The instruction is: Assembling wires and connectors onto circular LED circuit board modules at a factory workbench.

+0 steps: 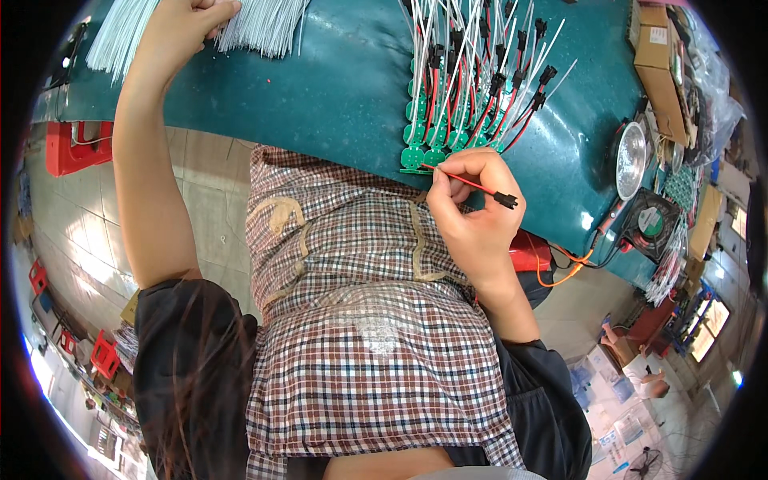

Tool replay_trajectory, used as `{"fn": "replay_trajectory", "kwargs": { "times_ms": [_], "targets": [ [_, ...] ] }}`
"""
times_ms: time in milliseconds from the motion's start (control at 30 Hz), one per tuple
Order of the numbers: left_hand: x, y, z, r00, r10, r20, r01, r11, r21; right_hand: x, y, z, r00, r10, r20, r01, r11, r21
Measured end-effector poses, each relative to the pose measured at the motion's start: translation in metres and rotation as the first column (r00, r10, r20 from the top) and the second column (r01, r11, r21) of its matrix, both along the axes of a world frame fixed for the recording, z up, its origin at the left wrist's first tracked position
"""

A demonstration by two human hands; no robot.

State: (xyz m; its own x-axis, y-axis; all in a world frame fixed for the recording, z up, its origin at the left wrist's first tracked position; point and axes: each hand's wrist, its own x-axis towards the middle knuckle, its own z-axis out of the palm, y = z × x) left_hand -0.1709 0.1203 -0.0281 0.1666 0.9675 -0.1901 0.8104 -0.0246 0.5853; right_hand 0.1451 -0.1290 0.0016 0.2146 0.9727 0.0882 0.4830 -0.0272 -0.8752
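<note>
My right hand (480,204) pinches a short red-and-black wire lead (470,182) with a black plug (505,200) at its outer end. The lead's other end lies by the near edge of a panel of small green circuit boards (413,157). Many red-and-black leads with black plugs (498,83) and white wires (560,80) stand up from that panel. At the far left my left hand (186,28) is at the bundles of white wires (260,28), fingers drawn together. The top edge cuts it off, and what is between its fingertips is hidden.
A green-topped table (336,96) carries the work. To the right are a round metal dish (630,160), a soldering iron (612,214) with an orange cord, a black fan (650,224) and a cardboard box (662,72). Red stools (78,148) stand at left.
</note>
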Motion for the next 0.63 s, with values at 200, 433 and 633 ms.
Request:
{"fn": "replay_trajectory", "kwargs": {
  "times_ms": [200, 433, 633],
  "targets": [
    [0.002, -0.002, 0.003, 1.000, 0.000, -0.017, 0.001, 1.000, 0.022, -0.003, 0.005, 0.004, 0.973, 0.115, 0.202, -0.134, 0.987, 0.086],
    [0.009, -0.003, 0.005, 0.999, 0.032, 0.006, -0.032, 0.999, -0.036, 0.000, 0.009, 0.004, 0.983, 0.139, 0.119, -0.143, 0.989, 0.028],
    [-0.001, -0.001, 0.005, 0.999, 0.046, -0.004, -0.047, 0.998, -0.039, 0.001, 0.012, 0.005, 0.968, 0.142, 0.207, -0.144, 0.990, -0.008]
  ]
}}
